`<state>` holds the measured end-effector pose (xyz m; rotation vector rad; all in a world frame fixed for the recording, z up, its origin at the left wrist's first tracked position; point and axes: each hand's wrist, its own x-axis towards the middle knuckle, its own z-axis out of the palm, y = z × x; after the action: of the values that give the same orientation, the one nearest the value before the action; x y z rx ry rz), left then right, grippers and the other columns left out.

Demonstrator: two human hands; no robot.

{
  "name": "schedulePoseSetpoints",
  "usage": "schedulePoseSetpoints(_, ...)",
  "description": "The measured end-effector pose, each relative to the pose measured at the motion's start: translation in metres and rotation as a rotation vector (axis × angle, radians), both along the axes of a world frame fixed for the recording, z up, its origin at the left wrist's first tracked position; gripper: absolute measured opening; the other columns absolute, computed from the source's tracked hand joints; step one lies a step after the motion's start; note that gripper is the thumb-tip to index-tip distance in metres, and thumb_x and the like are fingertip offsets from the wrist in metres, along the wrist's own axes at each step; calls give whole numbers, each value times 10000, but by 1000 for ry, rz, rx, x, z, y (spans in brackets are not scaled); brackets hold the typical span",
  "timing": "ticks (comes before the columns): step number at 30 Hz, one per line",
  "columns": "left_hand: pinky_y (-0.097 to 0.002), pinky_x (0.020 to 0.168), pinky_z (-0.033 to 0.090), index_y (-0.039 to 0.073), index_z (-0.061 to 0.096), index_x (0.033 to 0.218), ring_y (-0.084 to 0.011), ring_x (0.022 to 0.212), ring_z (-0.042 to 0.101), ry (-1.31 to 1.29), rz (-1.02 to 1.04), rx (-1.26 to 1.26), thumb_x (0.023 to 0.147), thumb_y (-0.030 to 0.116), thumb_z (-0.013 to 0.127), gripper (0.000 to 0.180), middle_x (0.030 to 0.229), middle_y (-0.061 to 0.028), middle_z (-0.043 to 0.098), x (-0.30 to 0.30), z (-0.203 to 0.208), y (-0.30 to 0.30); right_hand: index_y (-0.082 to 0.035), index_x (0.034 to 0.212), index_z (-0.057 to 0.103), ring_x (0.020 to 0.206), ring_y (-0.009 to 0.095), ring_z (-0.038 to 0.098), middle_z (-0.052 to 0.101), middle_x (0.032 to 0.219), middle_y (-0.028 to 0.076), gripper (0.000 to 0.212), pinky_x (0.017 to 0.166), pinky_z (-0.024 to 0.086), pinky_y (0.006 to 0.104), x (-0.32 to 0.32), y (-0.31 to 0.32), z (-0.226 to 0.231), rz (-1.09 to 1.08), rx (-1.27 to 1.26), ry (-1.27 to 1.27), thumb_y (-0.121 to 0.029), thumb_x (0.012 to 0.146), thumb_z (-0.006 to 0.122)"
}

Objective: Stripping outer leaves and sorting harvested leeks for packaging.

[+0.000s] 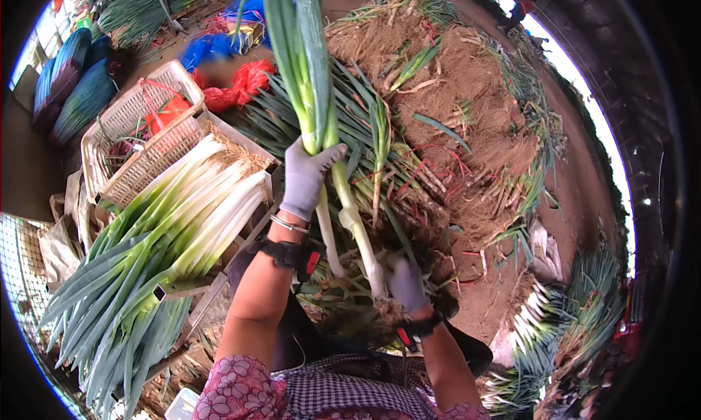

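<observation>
My left hand (305, 178), in a grey knit glove, is closed around two or so large green onions (353, 219). Their green leaves rise past the top of the view, and their white stalks slant down toward me. Close to the root end of the longer stalk is my right hand (407, 285), also gloved. Motion smears its fingers, so whether it touches the roots I cannot make out. Beneath the held stalks lies a pile of untrimmed green onions (288, 117). To my left, a thick stack of cleaned green onions (186, 208) rests on a metal-framed stand (191, 287).
A cream plastic crate (142, 161) stands behind the stack, near red netting (244, 84) and a blue bundle (208, 49). Beyond my right hand spreads a heap of roots and scraps (467, 121). More green onions (537, 321) lie in bundles at the lower right.
</observation>
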<state>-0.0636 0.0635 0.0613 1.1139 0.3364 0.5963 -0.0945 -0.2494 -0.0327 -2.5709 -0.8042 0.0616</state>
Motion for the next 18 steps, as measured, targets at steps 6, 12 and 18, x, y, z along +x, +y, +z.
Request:
schedulePoseSetpoints(6, -263, 633, 484, -15, 700, 977, -88, 701, 611, 97, 29, 71, 853, 89, 824, 204, 827, -13, 690, 4, -9, -18, -126, 1552, 519, 765, 121, 708, 735, 980, 48, 650, 629, 550, 250, 0, 13, 108, -216, 578, 706, -82, 942, 741)
schedulePoseSetpoints(12, -251, 589, 467, 3, 693, 978, -82, 656, 592, -4, 29, 46, 894, 71, 799, 151, 805, 21, 662, 10, -24, -26, -98, 1007, 744, 812, 313, 698, 713, 871, 99, 142, 697, 544, 403, 43, 83, 83, 225, 585, -100, -178, 901, 794)
schedulePoseSetpoints(18, -237, 599, 461, -8, 688, 1012, -96, 663, 604, 22, 19, 56, 909, 73, 795, 169, 813, 9, 671, 21, -22, -29, -32, 1111, 708, 929, 207, 714, 713, 1099, 96, 177, 793, 589, 354, -2, -60, 53, 103, 548, 117, -106, 955, 746)
